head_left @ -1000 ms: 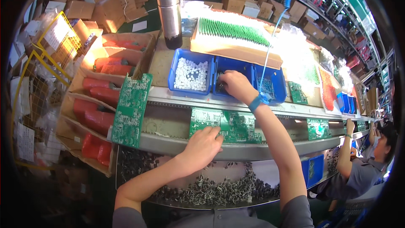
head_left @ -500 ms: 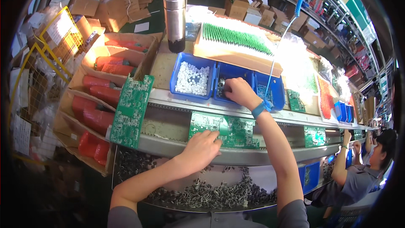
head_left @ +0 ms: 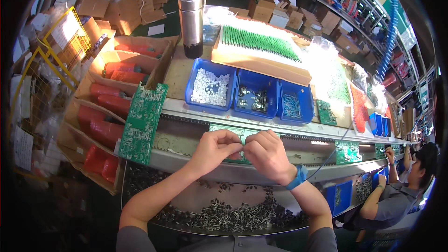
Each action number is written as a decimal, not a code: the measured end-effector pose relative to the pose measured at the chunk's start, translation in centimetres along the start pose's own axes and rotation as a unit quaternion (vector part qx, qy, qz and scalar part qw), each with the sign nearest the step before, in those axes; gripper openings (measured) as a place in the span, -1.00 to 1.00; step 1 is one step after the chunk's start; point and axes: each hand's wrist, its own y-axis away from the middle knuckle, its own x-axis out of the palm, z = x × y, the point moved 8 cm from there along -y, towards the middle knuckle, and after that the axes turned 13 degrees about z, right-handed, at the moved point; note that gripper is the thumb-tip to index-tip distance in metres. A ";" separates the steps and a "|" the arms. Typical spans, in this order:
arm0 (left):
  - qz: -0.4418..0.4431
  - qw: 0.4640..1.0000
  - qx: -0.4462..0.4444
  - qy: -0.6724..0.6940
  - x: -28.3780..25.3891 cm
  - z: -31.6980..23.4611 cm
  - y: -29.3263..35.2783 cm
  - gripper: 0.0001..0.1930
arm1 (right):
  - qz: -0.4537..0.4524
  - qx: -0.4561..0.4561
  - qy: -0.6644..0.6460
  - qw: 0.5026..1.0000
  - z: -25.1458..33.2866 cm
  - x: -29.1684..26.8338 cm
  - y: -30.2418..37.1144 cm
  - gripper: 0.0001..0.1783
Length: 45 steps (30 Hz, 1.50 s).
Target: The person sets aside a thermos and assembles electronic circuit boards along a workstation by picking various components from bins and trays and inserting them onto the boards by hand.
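Over the middle of the conveyor, my left hand [head_left: 218,150] and my right hand [head_left: 270,156] meet with their fingertips pinched together. Whatever is between them is too small and covered to name. Below the hands lies a green circuit board [head_left: 238,130] across the rails, largely covered by them. My right wrist wears a blue strap [head_left: 297,177] with a cord. Just beyond the rail stand three blue bins: one with white connectors [head_left: 211,87], one with small dark and metal parts [head_left: 253,99], one with thin bluish parts [head_left: 291,106].
Another circuit board [head_left: 142,123] rests across the rail's left end, by a cardboard box [head_left: 70,147] of red-wrapped parts. A metal flask [head_left: 191,25] stands behind the bins. Loose leaded components [head_left: 228,214] fill a tray nearest me. A co-worker [head_left: 406,196] sits at right.
My right hand has left the middle blue bin and come down to my left hand above the board. My left hand has risen slightly off the board, fingers now pinched.
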 end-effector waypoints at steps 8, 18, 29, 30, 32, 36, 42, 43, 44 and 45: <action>-0.113 0.934 0.116 -0.319 -3.5 -5.2 0.8 -0.93 | 0.019 0.233 -0.083 0.969 -11.3 1.1 -4.4 -0.87; -0.105 0.855 0.045 -0.505 -5.0 -4.3 0.5 -0.89 | 0.127 0.361 -0.007 0.924 -16.8 7.1 -6.1 -0.89; -0.092 0.831 0.047 -0.547 -5.2 -3.8 0.4 -0.88 | -0.066 0.246 -0.175 0.951 -9.7 -1.4 -2.1 -0.82; -0.094 0.830 0.045 -0.547 -5.3 -3.8 0.5 -0.88 | -0.071 0.242 -0.177 0.951 -9.2 -1.8 -1.2 -0.84; -0.091 0.837 0.042 -0.539 -5.3 -3.6 0.4 -0.88 | -0.065 0.250 -0.180 0.949 -8.3 -2.2 0.6 -0.84; -0.084 0.843 0.031 -0.530 -5.5 -3.3 0.3 -0.88 | -0.047 0.284 -0.228 0.930 -8.2 -1.0 3.9 -0.86; -0.086 0.843 0.030 -0.530 -5.3 -3.4 0.4 -0.88 | -0.003 0.269 -0.236 0.934 -7.2 0.9 6.0 -0.91; -0.089 0.840 0.035 -0.533 -5.4 -3.4 0.3 -0.88 | 0.000 0.291 -0.292 0.911 -7.7 2.1 6.7 -0.91; -0.091 0.838 0.039 -0.536 -5.3 -3.4 0.3 -0.89 | 0.003 0.310 -0.347 0.885 -7.9 3.0 7.3 -0.91; -0.091 0.838 0.038 -0.537 -5.4 -3.4 0.3 -0.89 | 0.012 0.330 -0.385 0.862 -8.0 3.7 7.5 -0.92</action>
